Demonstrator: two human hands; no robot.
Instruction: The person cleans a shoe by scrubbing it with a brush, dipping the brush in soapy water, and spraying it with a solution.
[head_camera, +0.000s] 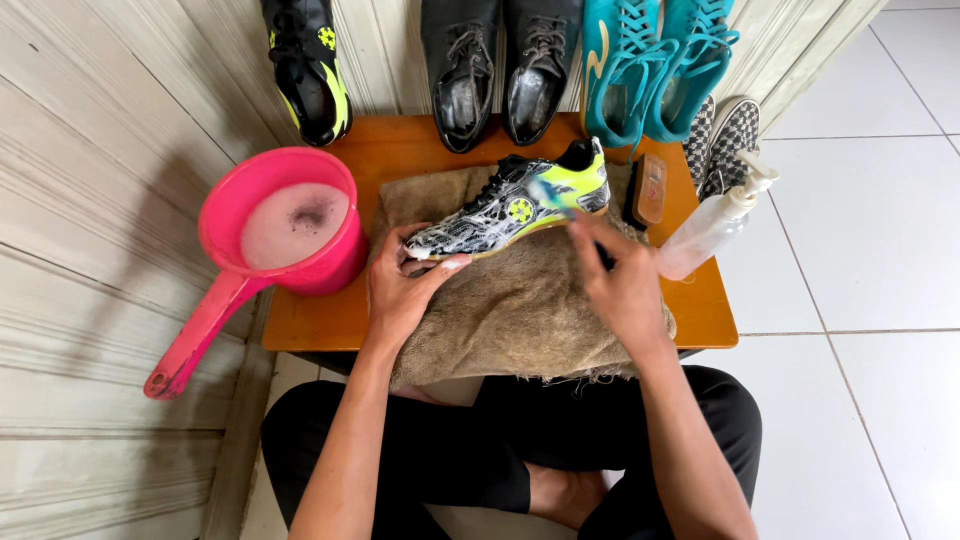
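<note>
Sports shoe (515, 208), black, white and yellow-green, foam-streaked, lying on its side on a brown towel at the middle of the table, toe toward the left hand. Low wooden table (420, 150), orange-brown, set against a pale panelled wall. Brown towel (520, 310), coarse, spread over the table's middle and hanging off the near edge. Pink dipper (270, 250), long-handled, at the table's left edge, holding foamy water. Shoes lined along the wall: one matching black and yellow-green shoe (308, 70), a black lace-up pair (500, 70), a teal pair (650, 65), a checkered pair (722, 140) at the far right. Clear pump bottle (712, 225), tilted, on the table's right. Left hand (400, 290), fingers curled round the shoe's toe. Right hand (622, 285), closed on a small brush (555, 195) (blurred) against the shoe's side. Wooden-backed brush (648, 190), beside the heel.
</note>
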